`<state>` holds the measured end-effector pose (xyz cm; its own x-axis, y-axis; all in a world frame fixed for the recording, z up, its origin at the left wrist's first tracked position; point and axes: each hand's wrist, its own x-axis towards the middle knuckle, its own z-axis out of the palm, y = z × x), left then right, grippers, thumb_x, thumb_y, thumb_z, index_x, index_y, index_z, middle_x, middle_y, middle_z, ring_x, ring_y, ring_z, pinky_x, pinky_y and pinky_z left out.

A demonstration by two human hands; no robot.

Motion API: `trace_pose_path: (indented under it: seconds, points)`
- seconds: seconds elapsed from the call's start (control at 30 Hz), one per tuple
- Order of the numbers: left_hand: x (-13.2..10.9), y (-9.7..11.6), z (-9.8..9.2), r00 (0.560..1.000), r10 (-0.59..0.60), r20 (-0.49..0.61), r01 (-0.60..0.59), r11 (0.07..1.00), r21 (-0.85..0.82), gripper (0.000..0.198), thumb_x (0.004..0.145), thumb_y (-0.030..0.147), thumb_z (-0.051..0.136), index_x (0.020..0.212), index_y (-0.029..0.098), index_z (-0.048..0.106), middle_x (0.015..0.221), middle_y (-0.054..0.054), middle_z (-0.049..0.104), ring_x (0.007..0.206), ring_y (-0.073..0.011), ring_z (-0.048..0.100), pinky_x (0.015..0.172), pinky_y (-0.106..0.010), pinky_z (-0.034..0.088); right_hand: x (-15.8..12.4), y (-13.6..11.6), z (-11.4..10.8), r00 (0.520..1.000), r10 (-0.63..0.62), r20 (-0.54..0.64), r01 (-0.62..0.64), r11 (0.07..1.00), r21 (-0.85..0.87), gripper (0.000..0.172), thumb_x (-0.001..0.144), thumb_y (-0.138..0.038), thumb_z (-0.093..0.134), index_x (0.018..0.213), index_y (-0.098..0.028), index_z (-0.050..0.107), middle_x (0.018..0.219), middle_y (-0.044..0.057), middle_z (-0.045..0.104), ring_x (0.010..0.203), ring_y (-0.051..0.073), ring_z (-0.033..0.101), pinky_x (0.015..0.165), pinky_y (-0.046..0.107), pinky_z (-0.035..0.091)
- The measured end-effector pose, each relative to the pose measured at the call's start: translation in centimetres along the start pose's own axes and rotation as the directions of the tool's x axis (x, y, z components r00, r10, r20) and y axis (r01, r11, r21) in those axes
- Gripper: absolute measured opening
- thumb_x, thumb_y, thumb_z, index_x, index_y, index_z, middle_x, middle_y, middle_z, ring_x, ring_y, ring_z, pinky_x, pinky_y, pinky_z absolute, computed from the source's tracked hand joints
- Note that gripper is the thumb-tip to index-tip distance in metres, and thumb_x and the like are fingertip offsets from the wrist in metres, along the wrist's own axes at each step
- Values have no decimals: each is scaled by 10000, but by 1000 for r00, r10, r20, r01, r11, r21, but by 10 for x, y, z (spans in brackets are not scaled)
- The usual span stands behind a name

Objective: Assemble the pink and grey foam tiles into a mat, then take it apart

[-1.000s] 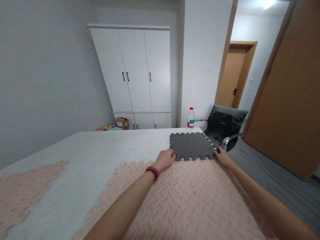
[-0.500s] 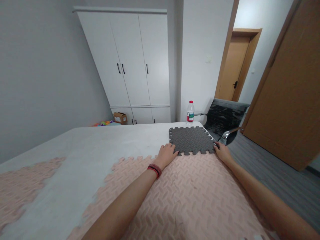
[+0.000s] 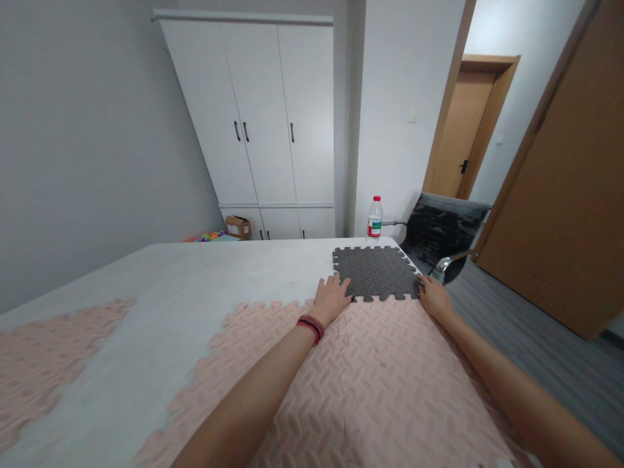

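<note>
Subject of the work is a dark grey interlocking foam tile (image 3: pixel 376 272) lying flat at the far right corner of the white bench (image 3: pixel 205 279). Its near toothed edge meets the far edge of a pink foam mat (image 3: pixel 370 370), made of joined tiles, that covers the near right part of the bench.

Left hand (image 3: pixel 332 298): flat, fingers spread, resting across the seam at the grey tile's near left corner. It presses down and clasps nothing. A red and black band sits on that wrist.

Right hand (image 3: pixel 433 298): laid at the tile's near right corner by the bench edge, fingertips touching the tile. Whether the fingers curl under the rim cannot be told.

Progress, as judged: the grey tile is placed and lined up with the pink mat, and its teeth appear seated along most of the seam. Full locking at both corners cannot be confirmed. A large bare stretch of bench remains uncovered to the left, and a separate pink mat section (image 3: pixel 43 364) lies apart at the far left.

Surroundings: a water bottle (image 3: pixel 374 220) stands past the tile, a black chair (image 3: pixel 446 237) beside the bench, and a white wardrobe (image 3: pixel 263 117) against the wall.
</note>
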<state>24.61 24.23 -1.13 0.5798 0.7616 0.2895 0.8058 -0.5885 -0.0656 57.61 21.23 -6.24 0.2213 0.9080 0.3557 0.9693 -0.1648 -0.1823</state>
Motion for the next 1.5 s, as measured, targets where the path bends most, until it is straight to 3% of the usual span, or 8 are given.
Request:
trace_pose_path:
  seconds: [0.13,0.27,0.5,0.77,1.17,1.27,1.4,1.5]
  points:
    - [6,6,3,971,229,72,-224,972,-77,510,900,195,399,1352,419,326,1423,-20,403,1289,-214,373,1036,-437,300,7,-5,-6,987,-135,89,133,991,30,487,839,-112,316,1298,-117,476,1360,103,465,1253,177,406,1056,285,294]
    - [14,8,6,932,336,134,-316,937,-148,533,883,141,363,1346,406,361,1410,-11,438,1289,-194,390,987,-361,368,23,-20,-1,977,-137,166,130,990,53,464,900,-238,286,1304,-104,471,1345,124,476,1267,188,392,1065,302,281]
    - [13,18,8,941,309,140,-275,937,-217,446,918,238,297,1346,303,402,1406,-86,435,1297,-245,378,1026,-421,326,25,-65,14,944,58,326,-43,998,-53,790,831,-720,164,1458,-239,173,1516,123,147,1385,306,65,1028,648,79]
    - [-1,22,1,932,320,172,-253,911,-327,750,834,694,251,1424,230,246,1492,-146,267,1379,-314,195,1081,-479,222,24,-65,11,933,63,355,-40,997,-70,822,805,-749,160,1463,-257,134,1522,126,115,1389,292,32,1018,664,43]
    - [-19,34,-19,944,280,177,-180,882,-435,666,839,612,395,1347,182,402,1422,-132,405,1330,-287,320,1086,-407,257,19,-69,6,941,67,330,-42,996,-82,901,748,-815,153,1453,-255,192,1514,125,156,1388,290,71,1028,655,64]
    - [-33,9,-39,955,230,188,-118,873,-473,528,876,509,398,1328,239,428,1358,-37,504,1209,-166,482,1009,-260,363,18,-68,6,942,63,331,-39,996,-81,898,748,-812,166,1451,-254,205,1511,124,171,1385,291,96,1035,638,95]
    - [-90,-70,-74,977,-61,203,140,904,-403,430,874,419,400,1266,266,490,1318,6,542,1161,-135,514,968,-219,380,18,-64,11,954,56,295,-35,997,-74,913,736,-825,159,1447,-256,222,1506,133,183,1379,292,129,1038,635,87]
    - [-163,-149,-107,890,-401,215,445,865,-233,368,858,400,379,1106,229,591,1170,-24,637,1057,-158,574,902,-244,411,18,-61,16,958,48,284,-30,997,-66,914,734,-826,153,1445,-257,227,1504,131,192,1377,296,135,1033,642,94]
